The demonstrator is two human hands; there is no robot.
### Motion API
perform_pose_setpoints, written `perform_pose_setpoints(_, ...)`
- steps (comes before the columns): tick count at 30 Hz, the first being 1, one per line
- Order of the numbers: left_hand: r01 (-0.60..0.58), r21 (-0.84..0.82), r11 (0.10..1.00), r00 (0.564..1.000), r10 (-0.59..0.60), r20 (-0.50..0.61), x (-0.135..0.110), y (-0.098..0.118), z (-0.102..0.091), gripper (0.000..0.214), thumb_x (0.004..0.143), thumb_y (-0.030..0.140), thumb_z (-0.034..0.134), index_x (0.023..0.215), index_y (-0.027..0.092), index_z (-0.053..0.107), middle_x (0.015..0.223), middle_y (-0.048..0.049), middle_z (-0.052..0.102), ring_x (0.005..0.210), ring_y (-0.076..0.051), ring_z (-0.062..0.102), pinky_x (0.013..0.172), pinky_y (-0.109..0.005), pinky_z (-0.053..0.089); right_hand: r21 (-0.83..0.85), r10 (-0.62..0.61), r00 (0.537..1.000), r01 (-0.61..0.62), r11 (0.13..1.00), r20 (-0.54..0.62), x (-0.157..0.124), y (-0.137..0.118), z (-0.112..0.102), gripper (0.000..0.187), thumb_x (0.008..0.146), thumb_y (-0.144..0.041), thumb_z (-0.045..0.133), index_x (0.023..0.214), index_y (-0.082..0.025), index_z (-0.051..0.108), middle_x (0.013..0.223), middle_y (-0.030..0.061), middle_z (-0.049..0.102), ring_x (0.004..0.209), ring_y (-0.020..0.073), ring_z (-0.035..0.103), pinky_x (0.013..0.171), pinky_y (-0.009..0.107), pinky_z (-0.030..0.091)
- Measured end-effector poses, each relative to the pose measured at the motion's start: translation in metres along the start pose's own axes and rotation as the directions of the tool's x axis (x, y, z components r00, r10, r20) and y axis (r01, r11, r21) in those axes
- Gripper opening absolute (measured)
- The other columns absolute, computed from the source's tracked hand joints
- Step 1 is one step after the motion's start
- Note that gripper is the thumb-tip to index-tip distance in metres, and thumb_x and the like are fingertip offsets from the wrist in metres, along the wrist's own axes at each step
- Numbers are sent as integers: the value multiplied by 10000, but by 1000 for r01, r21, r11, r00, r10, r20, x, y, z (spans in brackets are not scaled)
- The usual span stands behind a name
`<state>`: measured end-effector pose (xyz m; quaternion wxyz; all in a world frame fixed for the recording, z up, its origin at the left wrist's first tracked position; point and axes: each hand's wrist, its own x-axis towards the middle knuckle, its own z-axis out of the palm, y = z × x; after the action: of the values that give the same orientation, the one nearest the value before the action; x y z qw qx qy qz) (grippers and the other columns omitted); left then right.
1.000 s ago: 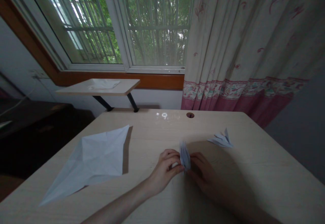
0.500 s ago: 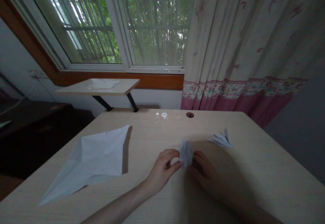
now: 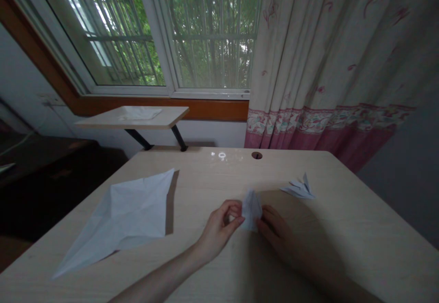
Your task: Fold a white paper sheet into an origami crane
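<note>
A small folded piece of white paper (image 3: 251, 209), narrowing to a point at the top, is held between my two hands near the middle of the desk. My left hand (image 3: 221, 223) pinches its left edge between thumb and fingers. On the other side, my right hand (image 3: 274, 229) grips the right edge, its fingers partly in shadow. Beyond my right hand lies a folded paper figure (image 3: 299, 187) with pointed tips. To the left rests a large creased sheet of white paper (image 3: 137, 209), its edges lifted a little off the desk.
The pale wooden desk (image 3: 206, 175) has a round cable hole (image 3: 256, 155) near its back edge. A raised shelf (image 3: 164, 119) at the back left carries some white paper (image 3: 142, 113). Behind stand a barred window and a floral curtain (image 3: 308, 65).
The folded paper has turned slightly between my hands and shows a flatter, more pointed face. Both hands have shifted only a little; the other papers lie as before.
</note>
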<state>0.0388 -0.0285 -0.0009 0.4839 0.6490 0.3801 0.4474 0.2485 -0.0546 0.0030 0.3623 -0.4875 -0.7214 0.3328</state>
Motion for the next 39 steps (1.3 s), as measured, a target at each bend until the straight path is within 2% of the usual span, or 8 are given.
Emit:
perform_pose_setpoints(6,-43,-66,997,999,40,-37,-2,-8,1,350,895,335,697,1148,216,484,874,-2,624,832,-159,606,807,-296,468,45,-23,999,22,999,21,2,-11,-5,218,951,-326,472,908,-242,669,1019,78,689,1031,248,644,930,384,520)
perform_pose_setpoints(10,-78,17,997,996,79,-29,-3,-8,0,237,936,364,641,1035,210,491,925,-20,598,852,-160,584,805,-299,471,101,8,1000,-7,995,-11,2,-11,-3,135,919,-264,513,983,-240,628,935,57,684,843,221,653,778,359,542)
perform_pose_setpoints(14,-128,144,981,992,129,5,-5,-5,0,136,977,328,573,994,201,530,936,-33,582,860,-172,574,795,-298,476,111,-12,999,18,994,-49,-1,-4,2,192,897,-248,523,1078,-224,582,924,57,675,813,212,639,754,350,528)
perform_pose_setpoints(17,-239,202,950,971,231,64,-6,-1,0,62,1000,247,520,1044,207,539,1021,-56,576,923,-182,578,820,-306,484,42,-27,999,29,999,-44,-4,-1,4,175,908,-257,513,1065,-213,576,904,57,665,797,208,627,737,340,515)
perform_pose_setpoints(21,-299,277,913,951,261,168,-7,8,-1,137,1021,169,440,1069,219,558,1233,-99,516,1110,-207,561,922,-346,489,-46,-46,998,44,998,-36,-7,-1,4,159,894,-253,535,1042,-207,572,891,52,657,794,205,618,746,336,511)
perform_pose_setpoints(26,-288,298,910,947,224,231,-7,14,-2,128,1007,169,488,1034,219,602,1259,-100,499,1267,-243,476,1053,-398,446,-97,-88,995,92,991,51,-8,-7,3,187,887,-237,546,1068,-212,588,947,66,688,821,212,637,776,349,526)
perform_pose_setpoints(33,-280,362,889,954,216,208,-12,13,-3,140,955,215,585,1082,232,641,1371,-111,379,1207,-266,467,1029,-436,454,-128,-112,989,124,984,96,-10,-12,1,290,831,-187,582,1114,-239,608,1039,83,714,915,260,667,859,400,540)
perform_pose_setpoints(39,-334,380,863,936,257,240,-15,11,-5,108,964,195,541,1050,213,603,1361,-126,384,1173,-264,481,1012,-431,467,-98,-136,985,146,984,105,-10,-14,-3,266,886,-178,440,1063,-243,628,1046,81,723,943,237,678,883,380,548)
